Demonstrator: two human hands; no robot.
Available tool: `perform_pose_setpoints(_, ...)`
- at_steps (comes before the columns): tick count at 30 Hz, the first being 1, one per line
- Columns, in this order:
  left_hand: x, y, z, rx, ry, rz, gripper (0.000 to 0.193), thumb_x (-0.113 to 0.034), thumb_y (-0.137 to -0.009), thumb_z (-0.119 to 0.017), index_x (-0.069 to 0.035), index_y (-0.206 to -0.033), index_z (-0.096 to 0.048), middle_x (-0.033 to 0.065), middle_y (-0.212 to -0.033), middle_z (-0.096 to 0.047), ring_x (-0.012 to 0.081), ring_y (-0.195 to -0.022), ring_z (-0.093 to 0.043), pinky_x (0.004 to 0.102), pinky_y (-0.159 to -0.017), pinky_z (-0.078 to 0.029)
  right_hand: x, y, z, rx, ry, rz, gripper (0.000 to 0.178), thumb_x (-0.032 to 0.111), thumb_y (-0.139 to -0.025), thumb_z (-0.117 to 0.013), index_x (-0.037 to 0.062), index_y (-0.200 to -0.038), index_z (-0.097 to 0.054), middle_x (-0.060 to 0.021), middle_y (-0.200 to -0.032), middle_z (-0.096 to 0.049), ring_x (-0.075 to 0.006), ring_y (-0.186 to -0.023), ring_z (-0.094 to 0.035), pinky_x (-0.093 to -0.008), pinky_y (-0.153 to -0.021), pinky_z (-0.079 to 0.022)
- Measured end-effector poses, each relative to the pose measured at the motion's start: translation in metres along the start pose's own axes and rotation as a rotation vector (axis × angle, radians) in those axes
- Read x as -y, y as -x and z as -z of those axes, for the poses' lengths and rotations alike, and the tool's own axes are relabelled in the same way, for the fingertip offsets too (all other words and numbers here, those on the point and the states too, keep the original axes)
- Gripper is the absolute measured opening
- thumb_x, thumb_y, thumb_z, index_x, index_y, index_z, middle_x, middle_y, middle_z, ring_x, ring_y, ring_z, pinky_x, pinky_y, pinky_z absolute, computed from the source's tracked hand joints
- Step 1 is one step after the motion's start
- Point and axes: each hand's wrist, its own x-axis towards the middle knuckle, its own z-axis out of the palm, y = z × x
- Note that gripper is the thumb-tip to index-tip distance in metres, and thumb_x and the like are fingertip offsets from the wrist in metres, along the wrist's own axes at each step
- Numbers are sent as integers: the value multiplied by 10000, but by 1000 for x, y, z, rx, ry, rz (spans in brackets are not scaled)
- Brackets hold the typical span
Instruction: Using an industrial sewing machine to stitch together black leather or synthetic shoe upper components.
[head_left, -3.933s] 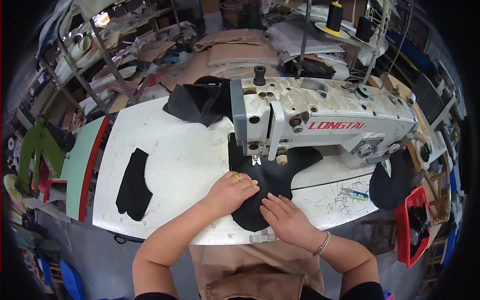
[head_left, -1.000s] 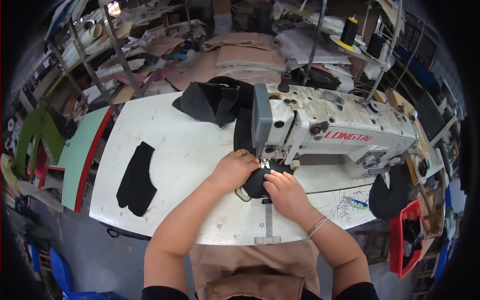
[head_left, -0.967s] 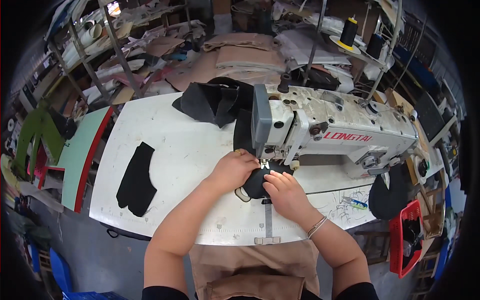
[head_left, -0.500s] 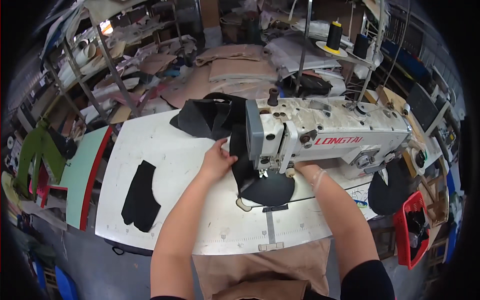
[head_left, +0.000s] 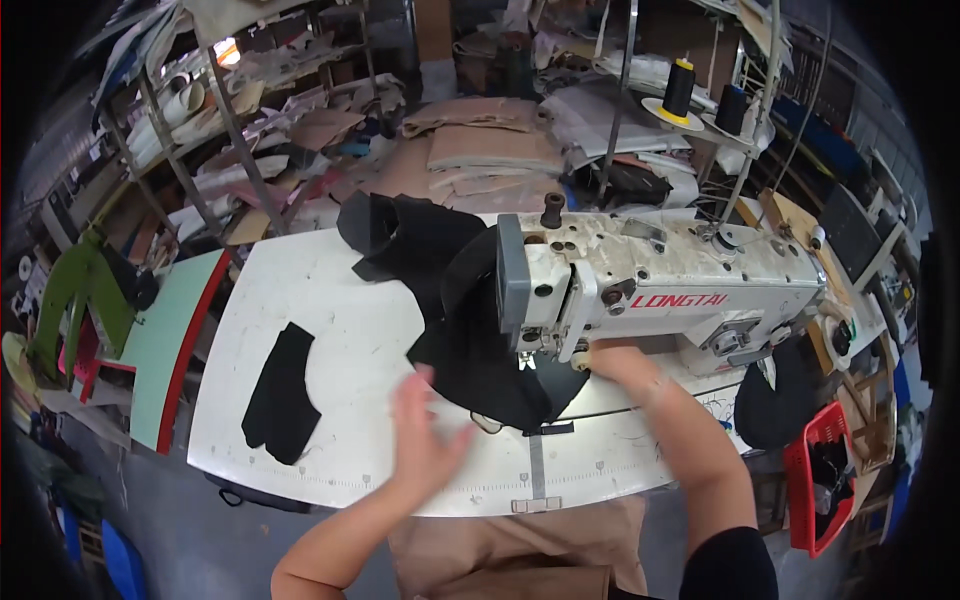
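Observation:
Black fabric (head_left: 465,365) lies under the presser foot of a white sewing machine (head_left: 680,270). It spreads left of the needle, and a bunched part (head_left: 420,240) reaches toward the table's far side. My left hand (head_left: 425,440) hovers over the table just left of the fabric's near edge, fingers apart and slightly blurred, holding nothing. Close to the presser foot, my right hand (head_left: 620,362) reaches in under the machine arm beside the fabric. The machine head hides its fingers. A separate black cut piece (head_left: 282,395) lies flat on the left of the table.
The white table (head_left: 350,350) carries the machine. Thread cones (head_left: 678,92) stand on a rack behind it. A red basket (head_left: 818,480) with dark scraps sits at the right, near a hanging black piece (head_left: 765,405). At the left is a green board (head_left: 175,345) with a red edge.
The black fabric has shifted nearer to me and spread left of the needle. My left hand has let go of it and drawn back toward me. My right hand stays by the needle.

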Motion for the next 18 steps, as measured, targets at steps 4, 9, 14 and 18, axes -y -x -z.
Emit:
perform_pose_setpoints(4,-26,4,-30,289,-95,-367,768,-139,-703,-760,-33,-1365,-384,168,-1269,-463,311,-1224,-408,415,-871,-476,18,51,30,198,-166,482,273,148,-824,-596,54,-1077,-637,-111,-1138,-622,-320,-1116,-560,-419,-956,-443)
perform_pose_setpoints(9,0,-31,-62,243,-156,-504,394,-56,-781,-660,-35,-1167,-584,146,-1114,-608,313,-1008,-588,397,-830,-492,39,55,19,-21,18,771,113,107,-784,-584,81,-885,-627,-58,-889,-621,-264,-825,-622,-403,-707,-504)
perform_pose_setpoints(14,7,-49,-32,114,-154,-429,254,20,-778,-591,-46,-1016,-651,109,-954,-657,292,-908,-634,379,-785,-502,42,43,5,-69,-193,597,120,70,-753,-593,78,-871,-608,-71,-815,-588,-285,-762,-595,-405,-674,-488)
perform_pose_setpoints(18,5,-37,-35,203,-507,-781,300,-53,-745,-652,-20,-1042,-624,73,-1012,-637,257,-976,-613,350,-808,-471,43,49,9,-233,-295,476,276,87,-729,-648,82,-1004,-624,-73,-862,-601,-288,-832,-591,-400,-735,-490)
